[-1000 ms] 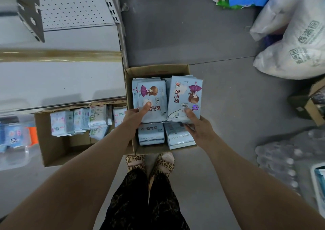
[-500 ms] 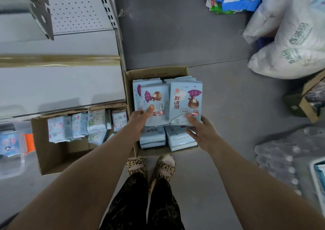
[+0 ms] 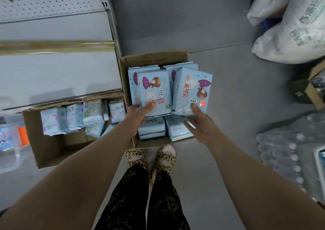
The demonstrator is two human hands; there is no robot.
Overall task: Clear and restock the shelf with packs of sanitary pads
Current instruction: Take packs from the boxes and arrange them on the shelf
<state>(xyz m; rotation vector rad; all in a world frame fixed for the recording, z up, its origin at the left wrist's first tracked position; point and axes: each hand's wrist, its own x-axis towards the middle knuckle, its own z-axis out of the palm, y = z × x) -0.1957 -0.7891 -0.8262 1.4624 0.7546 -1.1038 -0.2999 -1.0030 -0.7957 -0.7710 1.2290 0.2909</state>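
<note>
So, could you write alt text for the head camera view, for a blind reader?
Seen from above: a person's left hand grips one stack of blue pad packs, the right hand another stack, over an open cardboard box beside a grey shelf.

Floor [image 3: 219, 92]: open box [image 3: 153, 57], second box [image 3: 47, 150] (left), white sacks [image 3: 288, 41].

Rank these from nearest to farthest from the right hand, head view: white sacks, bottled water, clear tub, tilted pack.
1. Tilted pack: gripped by the right hand itself.
2. Bottled water: on the floor, to the hand's right.
3. White sacks: upper right of the view.
4. Clear tub: far left edge.
</note>
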